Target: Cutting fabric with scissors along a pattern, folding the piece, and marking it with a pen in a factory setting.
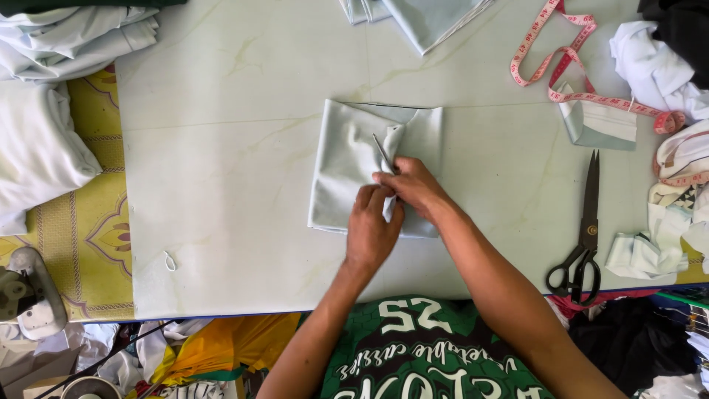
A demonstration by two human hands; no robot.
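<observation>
Far left, I noted heaped white cloth (40, 148) beside the pale table (221, 185). Mid-table lay a folded pale grey fabric piece (347, 170), flat, with a bunched ridge at its centre. The left hand (371, 233) rested on its lower edge, fingers curled and pinching a fold of the fabric. The right hand (413, 186), touching the left, was closed round a thin metal tool (383, 154) whose tip sat on the ridge. Further right lay black scissors (585, 236), well apart, and a pink measuring tape (561, 66) above them.
</observation>
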